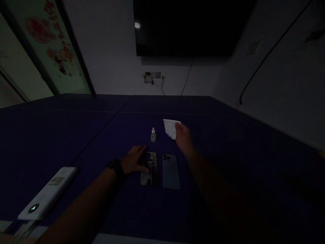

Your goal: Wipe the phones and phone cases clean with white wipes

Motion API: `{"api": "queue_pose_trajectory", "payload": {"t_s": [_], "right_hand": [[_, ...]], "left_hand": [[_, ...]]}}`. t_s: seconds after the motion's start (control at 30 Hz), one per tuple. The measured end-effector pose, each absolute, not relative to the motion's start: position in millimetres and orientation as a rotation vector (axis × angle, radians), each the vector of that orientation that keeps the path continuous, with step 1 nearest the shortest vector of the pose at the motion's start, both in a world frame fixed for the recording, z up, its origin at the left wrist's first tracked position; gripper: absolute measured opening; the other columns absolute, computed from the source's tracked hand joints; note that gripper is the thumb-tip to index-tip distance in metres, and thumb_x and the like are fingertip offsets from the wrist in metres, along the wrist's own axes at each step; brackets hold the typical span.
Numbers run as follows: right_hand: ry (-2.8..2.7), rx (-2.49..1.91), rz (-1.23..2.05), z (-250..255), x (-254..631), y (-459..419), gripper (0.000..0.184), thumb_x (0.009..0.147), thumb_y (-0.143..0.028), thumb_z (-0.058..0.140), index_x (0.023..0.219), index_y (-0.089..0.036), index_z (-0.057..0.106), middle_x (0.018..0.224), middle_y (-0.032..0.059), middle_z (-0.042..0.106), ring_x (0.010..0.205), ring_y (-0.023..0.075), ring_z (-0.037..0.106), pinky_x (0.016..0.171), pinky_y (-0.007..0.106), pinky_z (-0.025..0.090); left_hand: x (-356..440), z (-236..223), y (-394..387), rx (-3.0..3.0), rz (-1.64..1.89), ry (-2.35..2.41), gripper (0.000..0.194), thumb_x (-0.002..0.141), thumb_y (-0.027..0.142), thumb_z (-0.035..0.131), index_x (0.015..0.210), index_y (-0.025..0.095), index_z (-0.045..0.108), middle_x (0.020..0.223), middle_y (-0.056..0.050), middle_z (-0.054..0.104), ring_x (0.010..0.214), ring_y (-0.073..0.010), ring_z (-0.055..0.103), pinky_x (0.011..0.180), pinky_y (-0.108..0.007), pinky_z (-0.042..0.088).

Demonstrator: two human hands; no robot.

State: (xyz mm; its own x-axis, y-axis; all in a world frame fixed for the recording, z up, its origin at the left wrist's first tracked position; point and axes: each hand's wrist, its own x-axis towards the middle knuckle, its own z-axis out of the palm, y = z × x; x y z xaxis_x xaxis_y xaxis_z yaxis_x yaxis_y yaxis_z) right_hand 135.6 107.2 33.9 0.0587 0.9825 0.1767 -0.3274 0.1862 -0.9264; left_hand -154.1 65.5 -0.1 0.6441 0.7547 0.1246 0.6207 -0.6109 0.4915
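Note:
The room is dim. My left hand (pixel 134 160), a dark watch on its wrist, lies on the left edge of a patterned phone case (pixel 149 168) that rests flat on the dark blue table (pixel 228 162). Its fingers curl over the case's edge. Right beside the case lies a grey-blue phone (pixel 170 171), back up, camera end away from me. My right hand (pixel 183 139) is raised a little further back and pinches a white cloth or tissue (pixel 170 128). A small clear dropper bottle (pixel 153 135) stands upright between the two hands, just behind the case.
A white power bank (pixel 48 194) with a lit indicator lies at the near left edge. A dark screen (pixel 190 27) hangs on the back wall above a wall socket (pixel 153 76) with cables. A framed picture (pixel 50 44) leans at left.

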Motion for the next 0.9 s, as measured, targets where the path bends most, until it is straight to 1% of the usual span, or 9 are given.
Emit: {"api": "queue_pose_trajectory", "payload": {"t_s": [0.1, 0.13, 0.2, 0.3, 0.47, 0.6, 0.7, 0.77, 0.9], "right_hand": [[-1.350, -0.901, 1.059, 18, 112, 74, 0.019, 0.091, -0.030, 0.070, 0.109, -0.031, 0.074, 0.114, 0.0025, 0.077, 0.122, 0.0303, 0.064, 0.107, 0.045, 0.050], [-1.458, -0.914, 1.030, 10, 105, 63, 0.018, 0.089, -0.029, 0.071, 0.107, -0.031, 0.075, 0.117, 0.0026, 0.077, 0.124, 0.0311, 0.064, 0.113, 0.048, 0.046], [-1.657, -0.935, 0.983, -6, 96, 45, 0.018, 0.088, -0.026, 0.070, 0.105, -0.030, 0.077, 0.115, 0.0039, 0.078, 0.118, 0.0320, 0.068, 0.116, 0.052, 0.044], [-1.888, -0.935, 0.901, -22, 95, 31, 0.029, 0.092, -0.025, 0.064, 0.119, -0.028, 0.074, 0.127, 0.0056, 0.074, 0.122, 0.0316, 0.067, 0.118, 0.054, 0.043], [-2.107, -0.951, 0.757, -28, 103, 26, 0.037, 0.097, -0.024, 0.054, 0.130, -0.027, 0.069, 0.139, 0.0086, 0.067, 0.134, 0.0334, 0.059, 0.120, 0.056, 0.039], [-2.266, -0.901, 0.670, -30, 99, 24, 0.042, 0.094, -0.019, 0.053, 0.134, -0.025, 0.067, 0.146, 0.0086, 0.063, 0.142, 0.0306, 0.052, 0.123, 0.053, 0.036], [-2.369, -0.876, 0.602, -30, 98, 23, 0.044, 0.093, -0.018, 0.054, 0.134, -0.023, 0.067, 0.146, 0.0099, 0.062, 0.141, 0.0284, 0.053, 0.123, 0.049, 0.037], [-2.414, -0.898, 0.546, -29, 99, 24, 0.044, 0.095, -0.017, 0.052, 0.136, -0.021, 0.066, 0.146, 0.0127, 0.062, 0.141, 0.0286, 0.054, 0.123, 0.049, 0.038], [-2.491, -0.950, 0.437, -25, 93, 22, 0.046, 0.098, -0.016, 0.047, 0.142, -0.015, 0.060, 0.151, 0.0159, 0.056, 0.147, 0.0280, 0.047, 0.124, 0.051, 0.035]], "left_hand": [[-156, -8, 57, 2.490, 0.280, 0.989, 0.153, 0.048, 0.088, 0.077, 0.165, 0.010, 0.016, 0.166, -0.031, 0.022, 0.152, -0.0489, 0.023, 0.122, -0.063, 0.025], [-156, -12, 53, 2.494, 0.257, 0.967, 0.158, 0.047, 0.088, 0.078, 0.165, 0.009, 0.009, 0.166, -0.033, 0.017, 0.154, -0.0494, 0.020, 0.122, -0.063, 0.024], [-154, -17, 46, 2.498, 0.275, 0.939, 0.162, 0.048, 0.086, 0.079, 0.165, 0.009, -0.001, 0.167, -0.033, 0.013, 0.154, -0.0495, 0.018, 0.123, -0.064, 0.023], [-151, -19, 35, 2.507, 0.328, 0.892, 0.162, 0.051, 0.082, 0.081, 0.164, 0.013, -0.012, 0.168, -0.031, 0.011, 0.155, -0.0495, 0.018, 0.123, -0.068, 0.017], [-147, -16, 24, 2.529, 0.387, 0.873, 0.156, 0.057, 0.077, 0.082, 0.164, 0.013, -0.011, 0.168, -0.031, 0.014, 0.155, -0.0456, 0.020, 0.125, -0.068, 0.011], [-148, -16, 24, 2.523, 0.353, 0.905, 0.155, 0.056, 0.077, 0.082, 0.165, 0.013, -0.009, 0.168, -0.031, 0.010, 0.156, -0.0473, 0.016, 0.124, -0.069, 0.013], [-149, -16, 25, 2.526, 0.309, 0.929, 0.157, 0.055, 0.079, 0.081, 0.165, 0.011, -0.008, 0.168, -0.031, 0.008, 0.156, -0.0483, 0.013, 0.124, -0.069, 0.013], [-150, -16, 27, 2.527, 0.286, 0.936, 0.157, 0.055, 0.081, 0.079, 0.164, 0.010, -0.008, 0.168, -0.031, 0.008, 0.156, -0.0485, 0.012, 0.124, -0.069, 0.012], [-154, -17, 31, 2.524, 0.250, 0.945, 0.157, 0.054, 0.083, 0.078, 0.165, 0.010, -0.006, 0.169, -0.031, 0.005, 0.155, -0.0507, 0.009, 0.123, -0.070, 0.014]]}}
